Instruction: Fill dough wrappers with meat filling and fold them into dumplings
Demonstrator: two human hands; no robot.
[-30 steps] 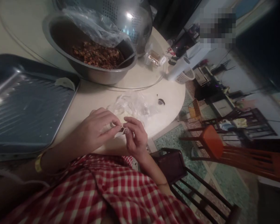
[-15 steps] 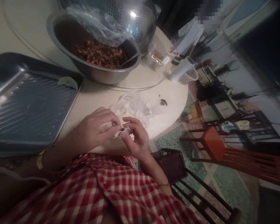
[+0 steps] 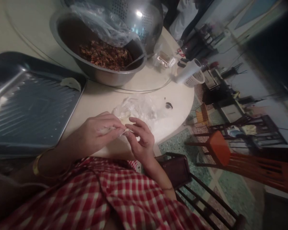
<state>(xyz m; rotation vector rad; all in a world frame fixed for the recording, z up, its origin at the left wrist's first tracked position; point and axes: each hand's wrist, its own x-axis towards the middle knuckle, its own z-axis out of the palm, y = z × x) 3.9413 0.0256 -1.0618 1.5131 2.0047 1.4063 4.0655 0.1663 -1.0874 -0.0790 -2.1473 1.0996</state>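
My left hand (image 3: 98,134) and my right hand (image 3: 141,140) meet above the near edge of the round table (image 3: 98,99). Both pinch a small pale dumpling (image 3: 124,131) between fingertips; most of it is hidden by my fingers. Just beyond my hands lies a crumpled clear plastic bag with pale wrappers (image 3: 136,110). A steel bowl of dark minced filling (image 3: 103,57) stands farther back, partly draped with plastic film. One folded dumpling (image 3: 70,83) rests on the far corner of the metal tray (image 3: 28,108) at left.
A steel colander (image 3: 139,19) stands behind the bowl. A small wrapped packet (image 3: 164,59), a white roll (image 3: 188,70) and a little basket (image 3: 196,78) sit at the table's far right. A dark stool (image 3: 176,167) and an orange-seated chair (image 3: 218,145) stand on the floor at right.
My fingertips have shifted along the dumpling's edge, pressing it flatter. The view has drifted slightly; a person at the back has moved out of sight.
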